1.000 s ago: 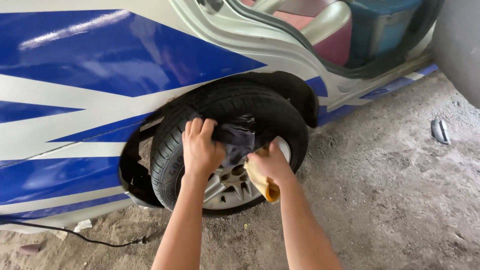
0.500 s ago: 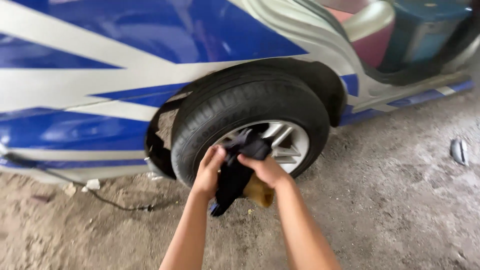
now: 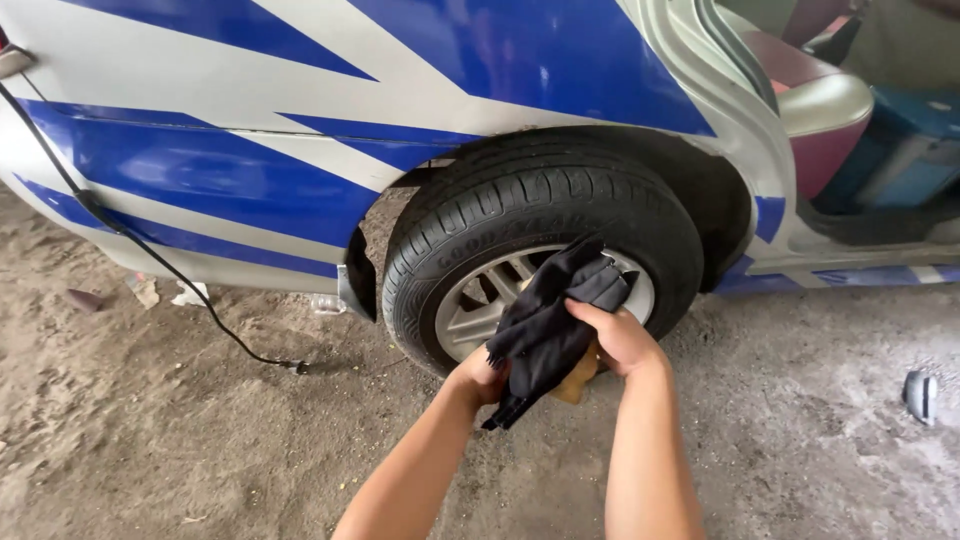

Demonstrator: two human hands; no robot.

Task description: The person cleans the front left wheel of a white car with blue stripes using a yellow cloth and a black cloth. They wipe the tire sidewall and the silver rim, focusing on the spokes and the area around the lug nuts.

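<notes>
Dusty grey-brown concrete ground [image 3: 150, 440] fills the lower frame, and above it stands the white car body with blue angular stripes [image 3: 300, 120], spreading across the whole upper half, its open door showing a pale seat at upper right. Centre frame sits the black rubber tyre on a silver spoked alloy rim [image 3: 480, 215]. A second ago both hands pressed the cloth against the rim; now they have drawn back off the wheel and hold the cloth clear in front of it, so the wiping contact is broken and the cloth is being bunched or refolded, as far as can be judged. The crumpled black cloth [image 3: 548, 325] hangs at lower centre, before the rim, between the two hands. The right hand [image 3: 622, 338] has fingers curled closed over its upper fold; the left hand [image 3: 478, 378] grips its lower edge, fingers mostly hidden. A yellow sponge-like pad [image 3: 580, 380] peeks beneath the cloth. A thin black cable [image 3: 170, 275] trails across the ground at left, and a small grey object [image 3: 920, 395] lies at far right.
</notes>
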